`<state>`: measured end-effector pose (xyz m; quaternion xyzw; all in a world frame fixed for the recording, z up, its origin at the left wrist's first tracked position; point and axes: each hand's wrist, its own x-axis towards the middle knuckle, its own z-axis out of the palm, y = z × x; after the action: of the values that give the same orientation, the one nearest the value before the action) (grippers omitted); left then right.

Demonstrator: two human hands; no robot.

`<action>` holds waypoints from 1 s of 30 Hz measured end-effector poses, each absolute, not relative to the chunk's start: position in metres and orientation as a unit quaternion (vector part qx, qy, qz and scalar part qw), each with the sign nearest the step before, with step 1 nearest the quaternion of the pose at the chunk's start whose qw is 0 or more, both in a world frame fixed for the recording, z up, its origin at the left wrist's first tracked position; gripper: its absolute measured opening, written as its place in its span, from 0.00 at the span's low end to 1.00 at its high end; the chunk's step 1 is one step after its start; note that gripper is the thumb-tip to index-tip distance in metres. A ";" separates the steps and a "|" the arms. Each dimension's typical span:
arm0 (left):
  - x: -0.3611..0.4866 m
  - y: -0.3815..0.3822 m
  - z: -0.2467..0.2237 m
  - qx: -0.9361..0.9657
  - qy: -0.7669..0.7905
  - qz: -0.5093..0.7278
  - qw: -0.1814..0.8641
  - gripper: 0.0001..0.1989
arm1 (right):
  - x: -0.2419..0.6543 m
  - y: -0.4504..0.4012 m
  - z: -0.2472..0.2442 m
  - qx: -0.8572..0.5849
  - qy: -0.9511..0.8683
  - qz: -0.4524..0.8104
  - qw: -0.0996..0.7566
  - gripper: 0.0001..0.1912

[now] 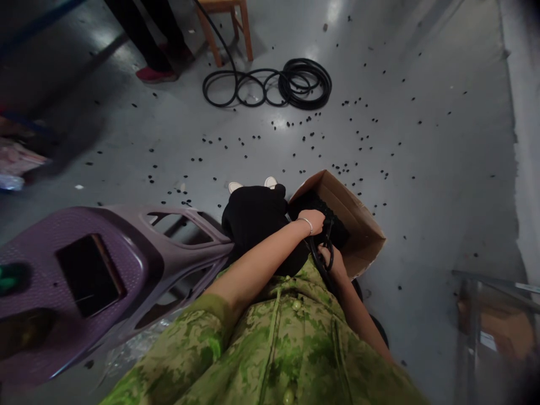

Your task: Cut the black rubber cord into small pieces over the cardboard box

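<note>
My left hand (pixel 313 220), with a silver bracelet at the wrist, is closed over a thin black hose (pixel 314 250) above my lap. Just below it and to the right, the fingers of my right hand (pixel 333 261) curl round a bent loop of the same hose. The fingertips of both hands are partly hidden. A cardboard box (pixel 358 222) stands open and tilted beside my legs, right by both hands. Dark black material (pixel 310 202) fills its left part, too dim to make out.
A purple plastic stool (pixel 135 253) at my left carries a phone (pixel 89 275). Small black rings (pixel 312 135) lie scattered over the floor. Ahead are a coil of black hose (pixel 307 84), a wooden stool (pixel 225 8) and a person's legs (pixel 147 39). A clear bin (pixel 493 326) stands at right.
</note>
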<state>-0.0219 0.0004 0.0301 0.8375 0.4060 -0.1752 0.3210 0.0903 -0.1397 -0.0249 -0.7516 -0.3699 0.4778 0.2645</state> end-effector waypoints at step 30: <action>-0.026 0.006 0.035 0.839 0.378 -0.195 0.340 0.15 | 0.088 -0.153 -0.018 -0.771 -0.364 0.450 0.266 0.18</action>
<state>-0.0258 0.0060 0.0346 0.8388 0.3781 -0.1946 0.3401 0.0883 -0.1532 -0.0177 -0.7709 -0.3640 0.4499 0.2659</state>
